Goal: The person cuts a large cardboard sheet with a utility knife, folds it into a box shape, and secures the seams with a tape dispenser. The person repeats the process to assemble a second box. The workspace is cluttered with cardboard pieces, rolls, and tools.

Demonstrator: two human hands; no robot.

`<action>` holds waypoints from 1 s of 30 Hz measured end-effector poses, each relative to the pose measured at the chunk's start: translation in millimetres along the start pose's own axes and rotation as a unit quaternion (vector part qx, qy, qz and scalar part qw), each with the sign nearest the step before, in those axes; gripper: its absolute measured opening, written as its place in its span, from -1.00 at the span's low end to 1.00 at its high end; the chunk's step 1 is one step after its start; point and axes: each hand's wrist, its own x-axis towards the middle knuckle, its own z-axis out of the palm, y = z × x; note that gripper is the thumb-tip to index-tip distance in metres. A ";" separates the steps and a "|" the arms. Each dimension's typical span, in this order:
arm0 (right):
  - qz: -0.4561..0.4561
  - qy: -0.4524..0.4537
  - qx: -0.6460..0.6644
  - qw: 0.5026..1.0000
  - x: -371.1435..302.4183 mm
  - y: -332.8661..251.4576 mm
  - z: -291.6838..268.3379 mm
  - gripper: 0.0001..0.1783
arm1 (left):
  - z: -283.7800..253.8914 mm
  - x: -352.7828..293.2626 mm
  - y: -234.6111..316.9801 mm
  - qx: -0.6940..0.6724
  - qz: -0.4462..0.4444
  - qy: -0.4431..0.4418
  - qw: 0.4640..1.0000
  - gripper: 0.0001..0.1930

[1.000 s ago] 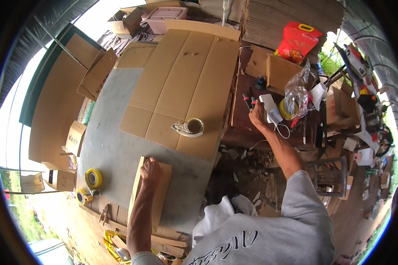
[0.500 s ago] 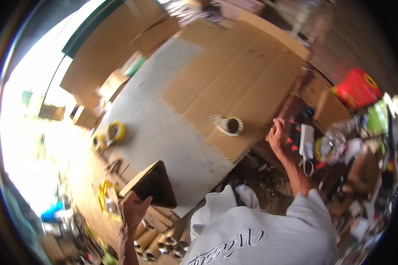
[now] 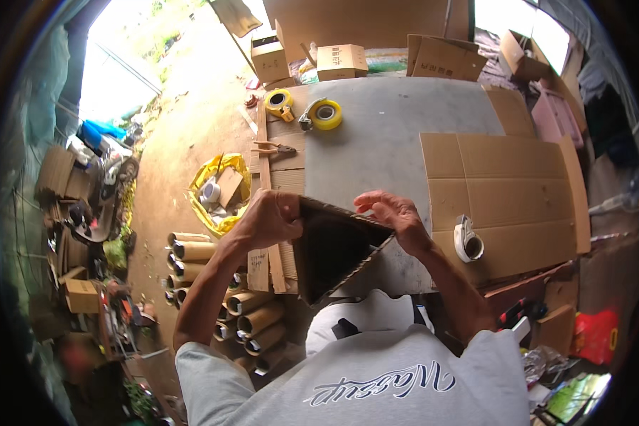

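Note:
A three-sided cardboard tube [image 3: 330, 252] is held over the near edge of the grey tabletop [image 3: 376, 153], its dark open end toward me. My left hand [image 3: 273, 216] is closed on its upper left corner. At the tube's right corner, my right hand [image 3: 397, 216] has its fingers bent and apart above the upper edge. Whether its fingertips press on the cardboard cannot be made out. To the right, a roll of tape in a white holder [image 3: 468, 241] sits on a flat cardboard sheet [image 3: 511, 163].
Two yellow tape rolls [image 3: 326, 114] and pliers [image 3: 275, 148] lie at the table's left side. Below that side are a yellow bag [image 3: 213, 220] and stacked cardboard tubes [image 3: 259, 316]. Small boxes [image 3: 341, 62] line the far edge. A red bag [image 3: 595, 336] is at lower right.
My view has swung leftward. The three-sided tube has come in front of my chest in my left hand. My right hand has moved from the table's right side to the tube's right corner.

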 end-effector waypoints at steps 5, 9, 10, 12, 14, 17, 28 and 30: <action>0.091 -0.067 0.040 0.993 -4.7 -27.6 -8.6 -0.67 | 12.7 -1.2 2.7 -0.149 -0.011 0.028 0.988 -0.77; 0.122 -0.086 -0.035 0.988 5.2 -28.7 -4.2 -0.71 | 10.0 22.3 -10.7 -0.084 0.095 0.031 0.991 -0.65; 0.140 -0.080 -0.048 0.986 7.8 -27.1 -1.4 -0.71 | 10.2 27.2 -11.5 -0.109 0.096 0.029 0.989 -0.65; 0.135 -0.063 -0.057 0.987 17.6 -19.6 5.5 -0.70 | 15.2 38.3 -13.4 -0.159 0.100 0.021 0.982 -0.66; 0.128 -0.035 -0.056 0.990 25.6 -12.5 11.2 -0.67 | 18.6 38.3 -19.0 -0.158 0.059 0.023 0.985 -0.76; 0.114 -0.035 -0.061 0.991 37.2 6.5 20.1 -0.41 | 28.2 30.8 -27.8 -0.169 0.050 0.037 0.984 -0.86; 0.087 -0.038 -0.324 0.941 41.1 4.6 73.1 -0.22 | 17.9 23.5 -49.0 -0.205 0.121 0.028 0.971 -0.88; 0.085 -0.033 -0.431 0.898 38.8 -1.7 80.3 -0.21 | 17.5 24.5 -50.3 -0.211 0.138 0.031 0.967 -0.88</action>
